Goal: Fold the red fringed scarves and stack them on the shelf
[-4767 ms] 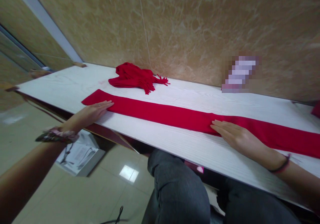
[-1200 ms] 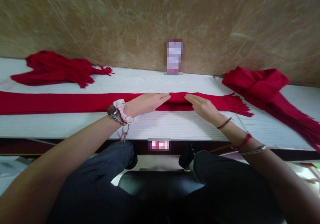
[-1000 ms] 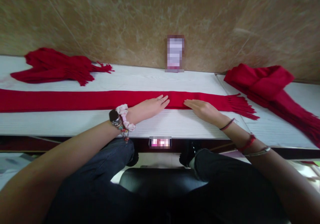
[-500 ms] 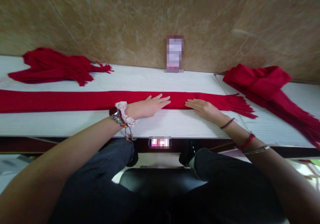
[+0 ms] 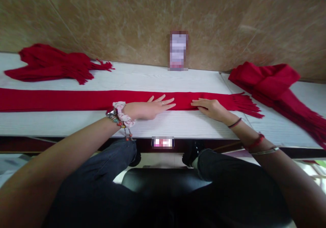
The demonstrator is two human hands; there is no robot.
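Observation:
A long red scarf [image 5: 76, 100] lies stretched across the white table, folded lengthwise into a narrow band, its fringe spread at the right end. Its left end runs out of view. My left hand [image 5: 152, 108] rests on the middle of the scarf with fingers spread and stretched out. To the right of it, my right hand [image 5: 210, 108] touches the scarf near its lower edge, fingers extended and close to one another. Neither hand grasps the cloth.
A crumpled red scarf [image 5: 51, 63] lies at the back left, and another loosely folded red scarf [image 5: 270, 82] at the right. A blurred-out phone-like object [image 5: 178, 51] leans against the marble-patterned wall [image 5: 114, 21]. The white table [image 5: 158, 128] is narrow, with its front edge near my knees.
Both hands stay on the scarf. My right hand has shifted slightly right, with its wrist raised a little, and my left fingers have spread a bit. The view has tilted slightly.

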